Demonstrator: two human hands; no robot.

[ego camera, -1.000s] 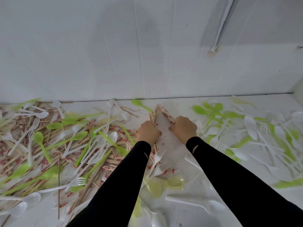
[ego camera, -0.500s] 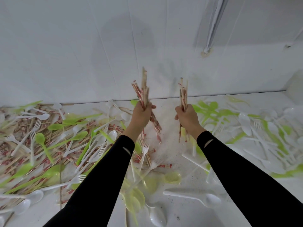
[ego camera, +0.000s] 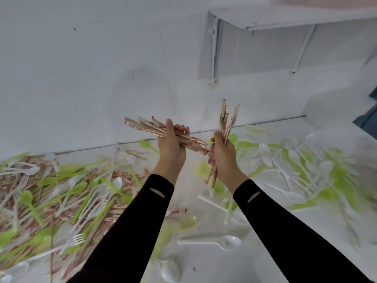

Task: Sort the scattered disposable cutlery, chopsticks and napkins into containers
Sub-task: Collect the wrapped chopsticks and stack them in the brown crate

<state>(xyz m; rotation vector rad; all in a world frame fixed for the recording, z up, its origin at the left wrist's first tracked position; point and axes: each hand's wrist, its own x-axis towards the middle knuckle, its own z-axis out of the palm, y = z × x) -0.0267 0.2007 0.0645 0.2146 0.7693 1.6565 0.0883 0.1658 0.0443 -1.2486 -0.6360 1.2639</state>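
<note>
My left hand grips a bundle of wrapped chopsticks that lies almost level, its ends pointing left and right. My right hand holds a second bundle of chopsticks nearly upright, its lower ends hanging below the palm. Both hands are raised above the white table, and the left bundle's right end reaches the right hand. More wrapped chopsticks lie heaped at the left, mixed with white and green cutlery.
White forks and green spoons cover the left of the table. A second spread of white and green cutlery lies at the right. A white spoon lies near the front. A white wall and a shelf stand behind.
Both hands rose from the table with a chopstick bundle each. The left bundle tilted from upright to nearly level and now meets the right hand. The view swung right.
</note>
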